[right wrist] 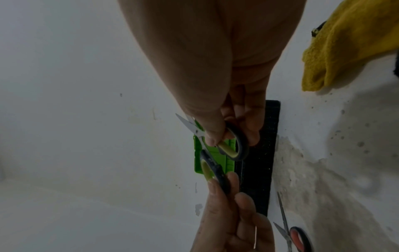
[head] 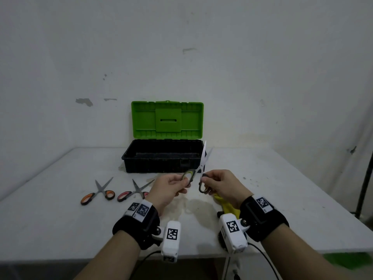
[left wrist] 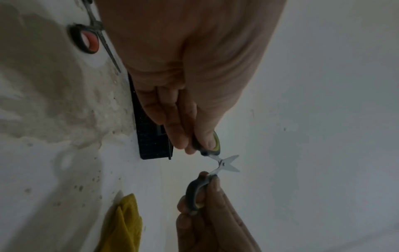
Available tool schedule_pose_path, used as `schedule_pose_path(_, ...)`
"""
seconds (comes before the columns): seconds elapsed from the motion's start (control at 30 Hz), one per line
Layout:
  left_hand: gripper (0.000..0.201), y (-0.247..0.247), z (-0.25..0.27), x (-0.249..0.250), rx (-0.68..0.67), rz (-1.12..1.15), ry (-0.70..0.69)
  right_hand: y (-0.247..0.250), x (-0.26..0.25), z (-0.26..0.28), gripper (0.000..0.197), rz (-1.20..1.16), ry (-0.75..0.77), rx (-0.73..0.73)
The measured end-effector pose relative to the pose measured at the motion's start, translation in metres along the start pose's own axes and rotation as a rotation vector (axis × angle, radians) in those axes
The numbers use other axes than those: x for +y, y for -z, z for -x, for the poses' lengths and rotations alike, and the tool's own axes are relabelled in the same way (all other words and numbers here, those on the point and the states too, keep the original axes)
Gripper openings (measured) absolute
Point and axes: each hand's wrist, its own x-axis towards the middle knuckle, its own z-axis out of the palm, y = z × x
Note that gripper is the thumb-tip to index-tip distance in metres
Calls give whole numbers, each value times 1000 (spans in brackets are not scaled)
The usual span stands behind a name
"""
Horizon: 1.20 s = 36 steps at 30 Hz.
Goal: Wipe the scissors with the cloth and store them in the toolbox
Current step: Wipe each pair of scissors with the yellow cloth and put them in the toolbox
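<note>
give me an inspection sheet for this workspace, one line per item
surface: white table, stained and speckled near the middle
job's things: green-handled scissors held in the air, blades open; yellow cloth lying on the table under the right wrist; toolbox open at the back, lid upright, nothing seen inside
clutter: orange-handled scissors and pink-handled scissors lying on the table, blades open
hands: left hand and right hand each pinch one handle loop
cables: black cables run from the wrist cameras
surroundings: scuffed white wall; dark pole at the right edge
</note>
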Motion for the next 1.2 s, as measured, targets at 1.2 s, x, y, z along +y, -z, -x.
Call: schedule_pose_path(1.2,40,156,-148,-9,600,-610,-76,-9,-32,-211,42,552,-126,290)
